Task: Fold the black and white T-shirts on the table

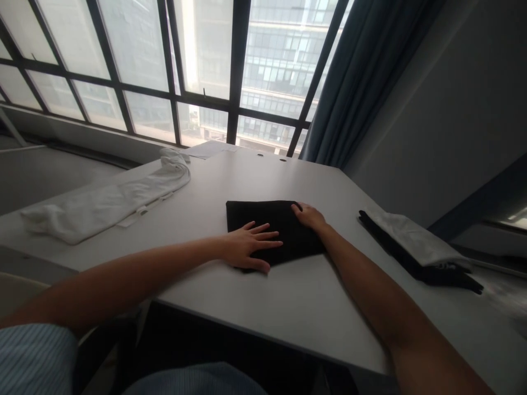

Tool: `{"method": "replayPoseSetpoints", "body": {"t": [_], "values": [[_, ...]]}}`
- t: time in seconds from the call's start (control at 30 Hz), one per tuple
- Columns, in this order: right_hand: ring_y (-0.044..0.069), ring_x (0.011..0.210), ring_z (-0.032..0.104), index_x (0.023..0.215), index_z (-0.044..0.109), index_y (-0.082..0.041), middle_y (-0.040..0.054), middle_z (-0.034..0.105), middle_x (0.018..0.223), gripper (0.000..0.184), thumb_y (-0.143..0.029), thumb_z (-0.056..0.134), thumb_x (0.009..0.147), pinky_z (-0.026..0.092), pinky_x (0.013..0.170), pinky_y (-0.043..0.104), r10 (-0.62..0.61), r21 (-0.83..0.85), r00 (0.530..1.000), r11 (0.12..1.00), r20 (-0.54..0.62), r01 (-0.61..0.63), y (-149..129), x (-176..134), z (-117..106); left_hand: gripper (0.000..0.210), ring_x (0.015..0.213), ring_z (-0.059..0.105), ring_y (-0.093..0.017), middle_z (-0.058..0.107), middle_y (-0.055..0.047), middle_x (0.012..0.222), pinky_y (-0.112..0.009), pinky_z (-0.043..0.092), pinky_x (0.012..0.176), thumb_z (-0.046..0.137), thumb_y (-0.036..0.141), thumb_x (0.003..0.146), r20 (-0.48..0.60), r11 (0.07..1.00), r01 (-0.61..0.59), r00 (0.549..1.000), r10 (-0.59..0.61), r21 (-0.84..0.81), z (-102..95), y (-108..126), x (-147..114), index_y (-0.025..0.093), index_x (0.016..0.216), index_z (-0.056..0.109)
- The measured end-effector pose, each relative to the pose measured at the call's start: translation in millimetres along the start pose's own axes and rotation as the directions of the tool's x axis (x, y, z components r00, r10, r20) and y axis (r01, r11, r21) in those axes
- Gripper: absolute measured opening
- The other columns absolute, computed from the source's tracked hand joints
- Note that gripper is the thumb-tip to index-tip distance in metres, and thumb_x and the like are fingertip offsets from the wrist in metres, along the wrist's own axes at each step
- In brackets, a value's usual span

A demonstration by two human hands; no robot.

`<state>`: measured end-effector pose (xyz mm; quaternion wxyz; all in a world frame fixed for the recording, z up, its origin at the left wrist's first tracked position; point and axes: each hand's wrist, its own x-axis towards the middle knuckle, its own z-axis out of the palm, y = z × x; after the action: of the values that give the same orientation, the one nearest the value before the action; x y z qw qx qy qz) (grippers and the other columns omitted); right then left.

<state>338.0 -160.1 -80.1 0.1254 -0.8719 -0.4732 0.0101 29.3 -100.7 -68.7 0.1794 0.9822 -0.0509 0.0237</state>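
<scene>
A folded black cloth [284, 222], probably a garment, lies flat in a roughly rectangular shape on the white table. My left hand [249, 246] rests on its left part, palm down with the fingers spread. At the far right corner, my right hand [309, 215] has its fingers closed around the edge of the cloth. Part of that hand's grip is hidden by the cloth and the hand itself.
Along the table's left side lies a long white cloth [119, 203] with a tag. White paper [209, 149] is by the window. To the right, a light grey folded cloth [415, 236] sits on a black one [436, 274]. A dark blue curtain [362, 82] hangs beyond.
</scene>
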Motion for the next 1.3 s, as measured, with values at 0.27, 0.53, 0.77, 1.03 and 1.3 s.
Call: {"method": "replayPoseSetpoints", "body": {"t": [0.27,0.53,0.77,1.03,1.3], "values": [[0.035,0.122,0.066,0.139,0.059,-0.007,0.0223,0.068,0.134,0.073,-0.057,0.071,0.088,0.055,0.101,0.04,0.219,0.362,0.957,0.89,0.19,-0.276,9,-2,-29,0.074,0.158,0.014,-0.036,0.023,-0.003,0.171,-0.063,0.008,0.125,0.06,0.036,0.094,0.051,0.997,-0.074,0.996,0.073,0.017,-5.0,11,-2,0.036,0.163,0.032],[0.028,0.108,0.074,0.101,0.074,-0.014,0.0138,0.078,0.116,0.034,-0.043,0.081,0.084,0.061,0.095,0.035,0.041,0.531,0.787,0.717,0.615,-0.451,12,0,-68,0.077,0.158,0.016,-0.033,0.021,-0.002,0.171,-0.059,0.008,0.127,0.062,0.037,0.092,0.073,0.994,-0.11,0.991,0.111,-0.019,-9.0,10,-7,0.037,0.163,0.032],[0.03,0.118,0.07,0.095,0.076,-0.014,0.0153,0.078,0.115,0.042,-0.055,0.076,0.086,0.058,0.102,0.038,0.14,0.43,0.755,0.75,0.641,-0.503,24,-10,-67,0.077,0.158,0.014,-0.036,0.021,-0.007,0.171,-0.062,0.005,0.126,0.061,0.046,0.095,0.063,0.992,-0.126,0.99,0.126,-0.008,-3.1,10,-6,0.031,0.164,0.031],[0.027,0.105,0.075,0.103,0.076,-0.017,0.0096,0.079,0.112,0.039,-0.044,0.087,0.078,0.059,0.101,0.039,-0.079,0.554,0.785,0.752,0.615,-0.358,34,-19,-70,0.075,0.158,0.014,-0.034,0.02,-0.007,0.172,-0.062,0.007,0.126,0.06,0.04,0.096,0.087,0.993,-0.113,0.99,0.111,0.017,-6.5,11,-6,0.03,0.163,0.031],[0.027,0.088,0.076,0.091,0.074,-0.016,0.0071,0.08,0.092,0.022,-0.033,0.083,0.081,0.063,0.086,0.038,0.029,0.555,0.929,0.795,0.369,-0.245,34,-20,-51,0.076,0.159,0.012,-0.034,0.018,-0.007,0.172,-0.06,0.009,0.125,0.06,0.05,0.096,0.081,0.996,-0.012,0.997,0.005,0.087,-9.2,-3,-5,0.034,0.164,0.028]]}}
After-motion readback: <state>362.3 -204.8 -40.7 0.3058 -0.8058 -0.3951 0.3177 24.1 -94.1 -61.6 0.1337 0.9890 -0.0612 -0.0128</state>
